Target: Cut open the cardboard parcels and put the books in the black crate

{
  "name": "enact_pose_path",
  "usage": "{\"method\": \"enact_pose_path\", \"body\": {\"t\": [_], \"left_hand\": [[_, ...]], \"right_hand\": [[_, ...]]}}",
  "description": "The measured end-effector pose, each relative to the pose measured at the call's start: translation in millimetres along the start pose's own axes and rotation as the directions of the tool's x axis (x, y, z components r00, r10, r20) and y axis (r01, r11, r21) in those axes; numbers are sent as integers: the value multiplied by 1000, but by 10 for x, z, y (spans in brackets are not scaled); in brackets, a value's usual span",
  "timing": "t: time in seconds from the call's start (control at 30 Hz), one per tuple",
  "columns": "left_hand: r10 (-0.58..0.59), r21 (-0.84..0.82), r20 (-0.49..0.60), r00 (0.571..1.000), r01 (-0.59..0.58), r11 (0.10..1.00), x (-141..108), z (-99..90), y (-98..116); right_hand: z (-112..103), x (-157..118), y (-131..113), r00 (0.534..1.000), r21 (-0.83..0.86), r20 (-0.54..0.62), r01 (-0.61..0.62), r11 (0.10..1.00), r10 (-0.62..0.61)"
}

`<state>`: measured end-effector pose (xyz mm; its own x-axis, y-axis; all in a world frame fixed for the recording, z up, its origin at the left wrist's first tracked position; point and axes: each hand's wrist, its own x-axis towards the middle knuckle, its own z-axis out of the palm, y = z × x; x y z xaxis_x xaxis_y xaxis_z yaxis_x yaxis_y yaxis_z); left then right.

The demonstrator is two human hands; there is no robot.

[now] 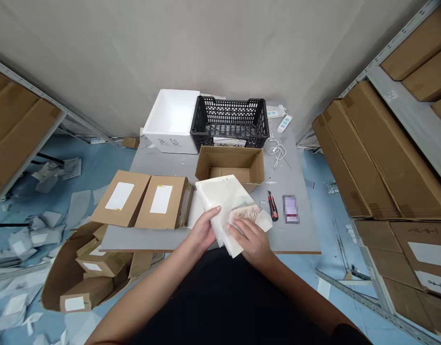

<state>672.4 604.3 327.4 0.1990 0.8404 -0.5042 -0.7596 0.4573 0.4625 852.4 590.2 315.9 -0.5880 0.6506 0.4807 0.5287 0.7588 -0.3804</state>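
In the centre of the frame, a white wrapped packet [218,196] is held tilted near the front edge of the tabletop [303,237], its far end overlapping the near side of an open cardboard box [229,155] in view. The left hand [205,227] pinches the packet's left edge, thumb on top; the right hand [252,239] lies over its lower right with fingers bent together on the wrapping, and from here I can't tell whether that thumb grips underneath. To the right lie a red-and-black cutter [272,206] and a blurred-out phone [290,209], with grey surface showing between the phone and the right edge. At left, two closed boxes [161,191] stand side by side, the outer one covering the tabletop's left edge, and a strip of grey runs below them to the front edge. Behind the open box, a black plastic crate [231,104] and a white foam box [170,143] take up the far side, beside a white cable [277,151] and a power strip [285,123]. As for writing, tiny marks sit at the packet's top edge, too small to read; the closed boxes carry white labels with yellow marks, also illegible; the foam box has black handwritten characters, and the crate's paper sheet [229,142] is partly hidden. Labelled boxes fill a large carton [60,266] at lower left.
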Motion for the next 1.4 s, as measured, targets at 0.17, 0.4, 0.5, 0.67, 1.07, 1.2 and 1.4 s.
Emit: {"method": "enact_pose_path", "body": {"t": [0.17, 0.4, 0.5, 0.67, 1.07, 1.2, 1.4], "left_hand": [[-112, -83, -70, 991, 107, 991, 82, -280, -160], [-118, -38, -17, 993, 117, 992, 87, -477, -152], [-172, -16, -39, 984, 172, 985, 78, -582, -169], [-259, 48, -11, 966, 259, 965, 77, -691, -241], [-50, 192, -71, 996, 63, 979, 165, -584, -412], [69, 234, -57, 996, -54, 971, 183, -633, -462], [92, 200, 42, 995, -98, 975, 208, -793, -457]], "right_hand": [[89, -142, -23, 962, 8, 272, 17, 1000, -18], [-116, -341, 146, 917, 321, 352, -306, 896, 187], [-48, -407, 358, 811, 471, 179, -568, 675, 557], [93, -386, 627, 571, 773, 431, -633, 40, 699], [278, -506, 605, 493, 767, 628, -523, -371, 602], [267, -516, 590, 484, 791, 593, -498, -354, 644], [196, -546, 632, 478, 819, 533, -499, -284, 698]]}}
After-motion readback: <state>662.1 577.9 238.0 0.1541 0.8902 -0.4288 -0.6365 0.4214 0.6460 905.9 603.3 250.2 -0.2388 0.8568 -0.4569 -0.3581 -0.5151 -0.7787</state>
